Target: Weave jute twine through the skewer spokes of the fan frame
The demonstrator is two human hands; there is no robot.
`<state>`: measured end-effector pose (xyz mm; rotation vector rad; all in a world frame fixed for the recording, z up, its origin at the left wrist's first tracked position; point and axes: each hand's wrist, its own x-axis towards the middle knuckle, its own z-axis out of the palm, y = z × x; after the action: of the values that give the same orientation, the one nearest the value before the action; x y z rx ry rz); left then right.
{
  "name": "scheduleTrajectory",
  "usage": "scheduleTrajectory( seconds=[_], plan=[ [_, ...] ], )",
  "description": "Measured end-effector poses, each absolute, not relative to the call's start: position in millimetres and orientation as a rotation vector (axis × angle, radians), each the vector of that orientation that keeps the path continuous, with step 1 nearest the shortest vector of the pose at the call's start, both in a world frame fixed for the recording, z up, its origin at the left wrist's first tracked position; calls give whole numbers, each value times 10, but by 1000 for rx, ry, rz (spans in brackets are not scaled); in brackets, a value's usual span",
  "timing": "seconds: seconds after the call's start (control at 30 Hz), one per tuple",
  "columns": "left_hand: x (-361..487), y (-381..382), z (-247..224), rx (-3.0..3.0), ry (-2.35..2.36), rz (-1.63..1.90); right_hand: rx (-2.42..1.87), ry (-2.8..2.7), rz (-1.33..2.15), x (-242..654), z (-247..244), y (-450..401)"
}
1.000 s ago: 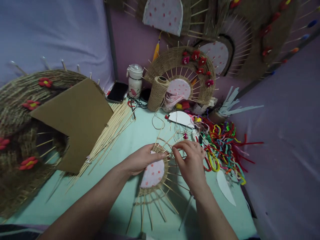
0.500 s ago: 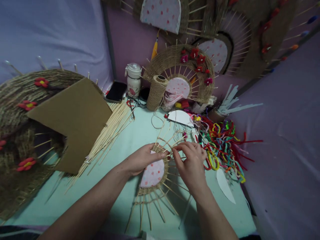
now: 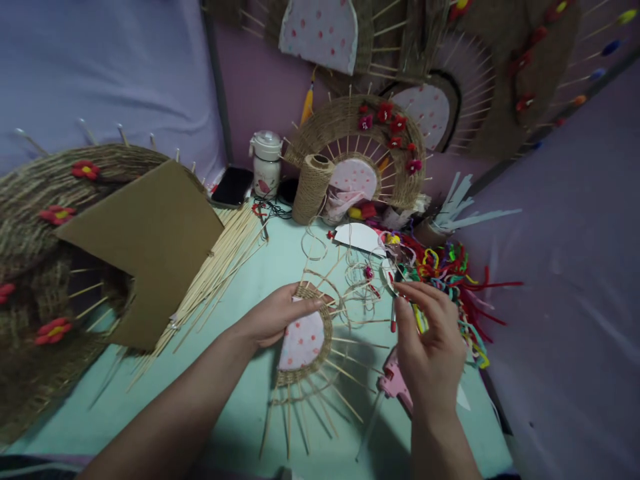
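Note:
My left hand (image 3: 280, 313) grips the upper end of a half-round woven piece (image 3: 305, 343), thumb on top. The piece has a white centre with pink dots, a twine-woven rim and thin sticks (image 3: 345, 397) fanning outward. Right of it, my right hand (image 3: 433, 340) is raised with thumb and forefinger together. A thin strand of twine (image 3: 357, 288) runs from the rim toward those fingertips; the pinched end is hard to see. Below the right hand lies a pink glue gun (image 3: 395, 383), partly covered by it.
A twine spool (image 3: 313, 190) stands at the back beside a white bottle (image 3: 267, 163) and a phone (image 3: 233, 187). Loose sticks (image 3: 220, 257) and bent cardboard (image 3: 150, 247) lie left. Colourful pipe cleaners (image 3: 450, 267) are heaped at right, near a white half-round card (image 3: 360, 239).
My right hand has moved away from the woven rim, to the right, uncovering the rim's outer side and the glue gun. My left hand keeps its grip, with the piece shifted slightly left.

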<state>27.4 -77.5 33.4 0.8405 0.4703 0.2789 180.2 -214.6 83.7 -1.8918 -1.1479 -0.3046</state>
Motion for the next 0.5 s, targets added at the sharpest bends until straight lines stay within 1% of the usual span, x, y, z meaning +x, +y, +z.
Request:
scheduleTrajectory(
  seconds=[0.03,0.1,0.23,0.4,0.5],
  plan=[
    [266,-756,336,818,477,286,-1863,-1063,-303,1849,813,-2187],
    [250,-722,338,776,487,299,-1840,-898,-187,1955,729,-2247],
    [229,-679,338,731,501,330,-1776,-675,222,2090,541,-2241],
    [228,-671,349,691,524,374,-1571,-881,712,1901,456,-2005],
    [235,-679,357,670,520,373,-1393,-867,890,1728,418,-1852]
  ],
)
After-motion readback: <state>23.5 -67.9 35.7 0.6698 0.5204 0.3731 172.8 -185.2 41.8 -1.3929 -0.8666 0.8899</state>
